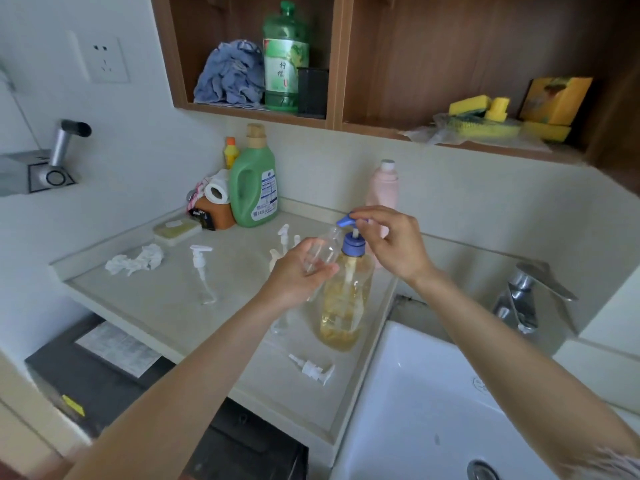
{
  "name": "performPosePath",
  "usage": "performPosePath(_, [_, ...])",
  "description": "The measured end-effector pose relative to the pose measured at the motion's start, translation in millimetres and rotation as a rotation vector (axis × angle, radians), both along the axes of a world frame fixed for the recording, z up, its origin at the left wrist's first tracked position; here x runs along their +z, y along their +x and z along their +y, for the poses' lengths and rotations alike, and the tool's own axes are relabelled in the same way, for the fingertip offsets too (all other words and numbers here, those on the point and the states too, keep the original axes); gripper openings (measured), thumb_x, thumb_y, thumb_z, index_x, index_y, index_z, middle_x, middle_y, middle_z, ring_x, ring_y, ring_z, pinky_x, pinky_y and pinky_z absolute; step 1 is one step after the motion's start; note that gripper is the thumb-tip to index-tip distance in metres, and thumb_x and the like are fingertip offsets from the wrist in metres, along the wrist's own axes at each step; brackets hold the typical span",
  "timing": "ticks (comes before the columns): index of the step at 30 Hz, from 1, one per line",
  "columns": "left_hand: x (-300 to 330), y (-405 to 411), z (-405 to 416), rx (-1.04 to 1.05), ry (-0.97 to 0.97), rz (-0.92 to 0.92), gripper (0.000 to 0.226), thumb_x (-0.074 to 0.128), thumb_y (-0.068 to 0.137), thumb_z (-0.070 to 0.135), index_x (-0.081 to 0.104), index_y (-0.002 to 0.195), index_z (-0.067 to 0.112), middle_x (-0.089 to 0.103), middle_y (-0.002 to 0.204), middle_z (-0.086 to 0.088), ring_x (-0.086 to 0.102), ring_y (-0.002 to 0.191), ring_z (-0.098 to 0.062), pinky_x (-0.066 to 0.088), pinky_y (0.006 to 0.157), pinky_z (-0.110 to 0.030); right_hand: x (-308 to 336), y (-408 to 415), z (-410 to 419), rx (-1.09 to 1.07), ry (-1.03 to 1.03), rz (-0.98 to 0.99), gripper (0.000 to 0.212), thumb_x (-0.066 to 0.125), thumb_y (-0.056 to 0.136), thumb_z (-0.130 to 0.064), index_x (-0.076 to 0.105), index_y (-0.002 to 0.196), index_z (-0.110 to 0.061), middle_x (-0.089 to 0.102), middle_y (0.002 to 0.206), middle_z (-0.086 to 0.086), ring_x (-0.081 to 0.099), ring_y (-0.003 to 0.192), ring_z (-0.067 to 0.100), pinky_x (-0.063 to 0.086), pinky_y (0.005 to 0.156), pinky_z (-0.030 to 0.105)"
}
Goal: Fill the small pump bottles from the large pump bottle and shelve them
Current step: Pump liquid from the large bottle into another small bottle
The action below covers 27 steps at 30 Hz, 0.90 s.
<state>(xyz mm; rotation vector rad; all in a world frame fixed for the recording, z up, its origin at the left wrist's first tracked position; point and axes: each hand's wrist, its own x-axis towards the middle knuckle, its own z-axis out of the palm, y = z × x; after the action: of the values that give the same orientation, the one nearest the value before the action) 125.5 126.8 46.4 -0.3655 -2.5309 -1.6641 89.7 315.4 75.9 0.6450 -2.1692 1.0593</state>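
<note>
Two hands busy on the pale counter (166, 306): left hand (298, 275) curls around a small clear plastic bottle (320, 252), tilted under the spout, while right hand (391, 244) fingertips rest on the blue pump head (346, 221) of the large amber-filled pump bottle (346, 306) beside the white sink (433, 393).

green shelf bottle (285, 57) label: Chinese characters "柠檬"; green detergent jug (254, 188) label: print illegible

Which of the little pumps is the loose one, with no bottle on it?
Start at the white sink. On the counter just left of its near corner, in front of the big amber bottle, lies a white pump on its side. The other white pump stands upright on a clear bottle.
</note>
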Motion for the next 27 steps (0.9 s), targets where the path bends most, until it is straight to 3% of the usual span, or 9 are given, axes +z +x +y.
performPosePath(3, [0.7, -0.1, 4.4, 0.026, 0.001, -0.001, 0.044, 0.070, 0.085, 0.033, 0.056, 0.124, 0.023, 0.065, 0.096, 0.009, 0.063, 0.097, -0.010, 0.048, 0.087, -0.030, -1.7, -3.1, 0.8, 0.017, -0.011, 0.029, 0.022, 0.056, 0.089, -0.015, 0.075, 0.099, -0.007, 0.071, 0.099, -0.002, 0.063, 0.098, 0.007, 0.043, 0.091, 0.011])
performPosePath(8, [-3.7, -0.2, 11.2, 0.084, 0.080, -0.023, 0.042, 0.068, 0.086, 0.035, 0.056, 0.124, 0.021, 0.068, 0.107, 0.002, 0.064, 0.102, -0.013, 0.048, 0.094, -0.031, -3.1, -4.5, -0.3, 0.060, -0.022, 0.055, 0.036, 0.045, 0.080, -0.019, 0.074, 0.099, -0.008, 0.068, 0.102, -0.006, 0.061, 0.100, 0.003, 0.043, 0.093, 0.012])
performPosePath(13, [-2.8, 1.2, 12.8, 0.127, 0.154, 0.021, 0.029, 0.069, 0.085, 0.036, 0.060, 0.112, 0.031, 0.068, 0.102, 0.005, 0.062, 0.087, -0.009, 0.049, 0.084, -0.029, -10.1, -9.0, -2.1, 0.099, -0.079, 0.043, 0.034, 0.046, 0.076, -0.011, 0.071, 0.098, -0.007, 0.068, 0.104, -0.003, 0.062, 0.101, 0.009, 0.042, 0.093, 0.012])
performPosePath(18, [-8.9, 0.0, 15.1, 0.168, 0.221, -0.006, 0.046, 0.070, 0.071, 0.052, 0.066, 0.111, 0.030, 0.061, 0.079, 0.010, 0.055, 0.071, -0.005, 0.042, 0.072, -0.025, -23.8, -13.6, -7.6, 0.144, -0.150, 0.144, 0.037, 0.042, 0.075, -0.011, 0.067, 0.101, -0.001, 0.064, 0.106, 0.003, 0.060, 0.102, 0.014, 0.046, 0.093, 0.023])
performPosePath(24, [-11.7, 1.4, 17.5, 0.224, 0.292, -0.046, 0.029, 0.075, 0.080, 0.030, 0.068, 0.108, 0.028, 0.067, 0.083, 0.014, 0.057, 0.066, 0.000, 0.043, 0.065, -0.018, -38.1, -17.4, -19.9, 0.173, -0.311, 0.190, 0.036, 0.038, 0.075, -0.004, 0.067, 0.094, 0.003, 0.064, 0.100, 0.009, 0.061, 0.099, 0.020, 0.049, 0.089, 0.030])
performPosePath(27, [-15.2, 3.1, 14.8, 0.230, 0.286, -0.067, 0.022, 0.076, 0.079, 0.027, 0.071, 0.100, 0.024, 0.057, 0.057, 0.017, 0.051, 0.052, 0.002, 0.038, 0.058, -0.018, -44.2, -19.5, -25.4, 0.175, -0.365, 0.193, 0.034, 0.037, 0.074, -0.003, 0.067, 0.086, 0.004, 0.062, 0.091, 0.010, 0.061, 0.090, 0.019, 0.048, 0.083, 0.026])
